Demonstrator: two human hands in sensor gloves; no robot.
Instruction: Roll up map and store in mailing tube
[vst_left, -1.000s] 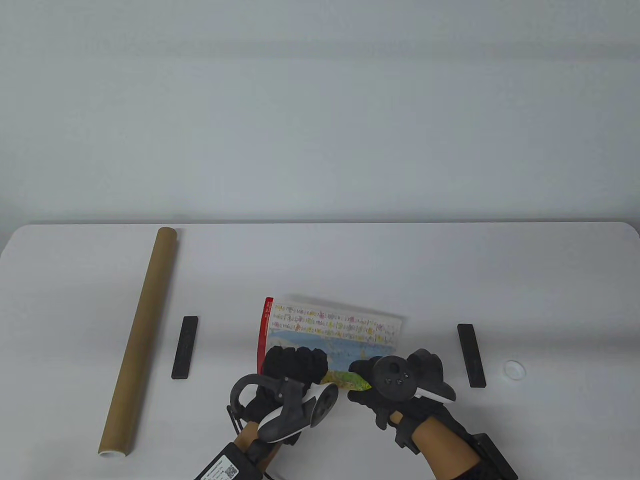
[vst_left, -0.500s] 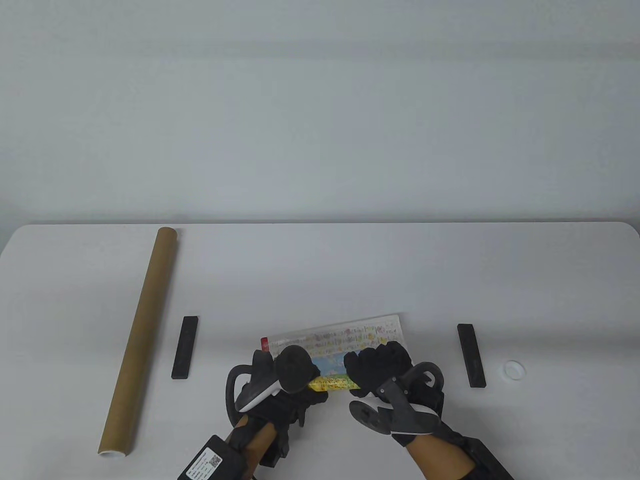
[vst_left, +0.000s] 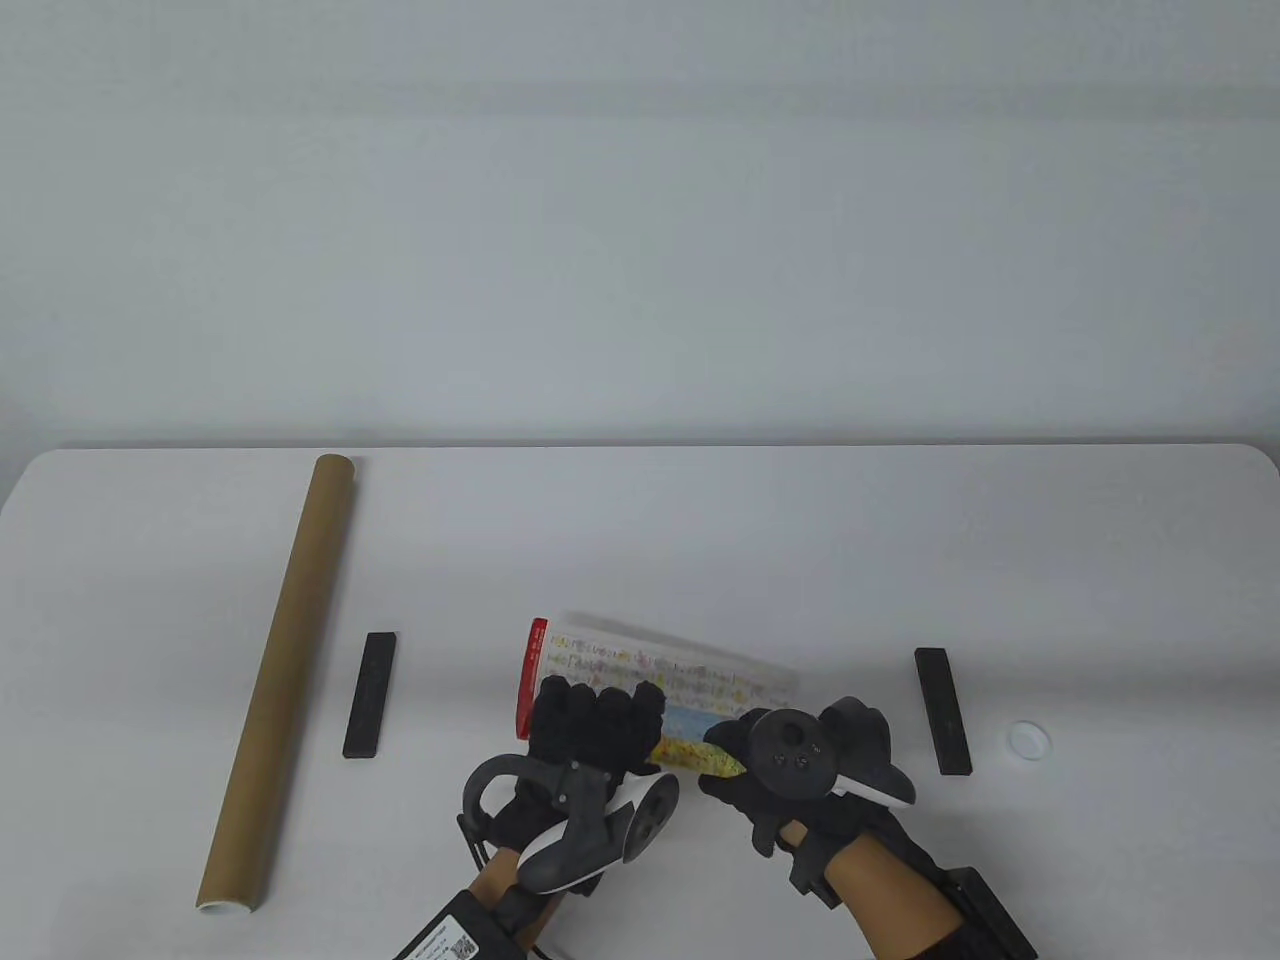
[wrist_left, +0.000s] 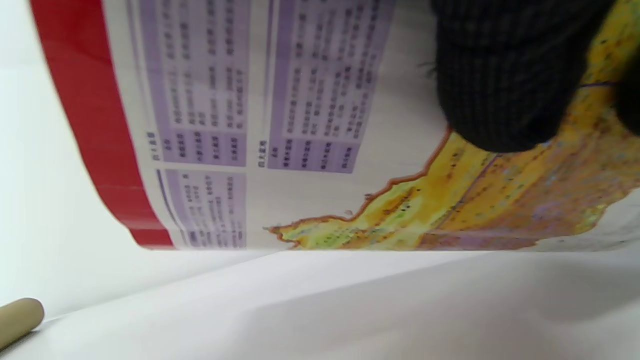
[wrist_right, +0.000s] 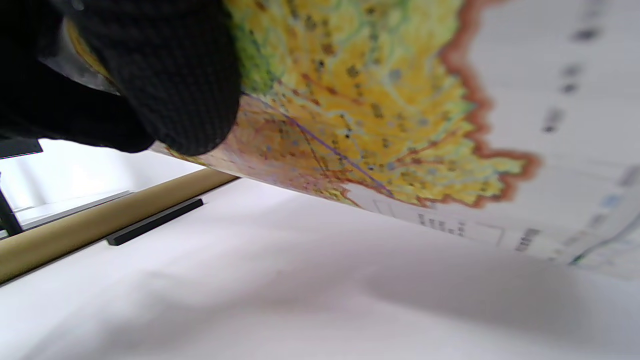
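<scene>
The map (vst_left: 660, 690) is a partly rolled colourful sheet with a red left edge, lying at the front middle of the table. My left hand (vst_left: 595, 725) lies over its left part, fingers curled on the roll. My right hand (vst_left: 800, 760) grips its right part; the tracker hides those fingers. In the left wrist view a gloved finger (wrist_left: 505, 85) presses on the curved map (wrist_left: 310, 150). In the right wrist view a gloved finger (wrist_right: 170, 75) presses on the map (wrist_right: 380, 115). The brown mailing tube (vst_left: 285, 670) lies at the left, apart from both hands.
Two black bar weights lie on the table, one (vst_left: 369, 694) left of the map and one (vst_left: 943, 710) to its right. A white tube cap (vst_left: 1029, 739) sits at the far right. The table (vst_left: 640, 530) has rounded far corners.
The hands have turned the roll: half a second ago the map lay flatter, the left tracker up; now the left fingers are on top and the red edge stands up again.
</scene>
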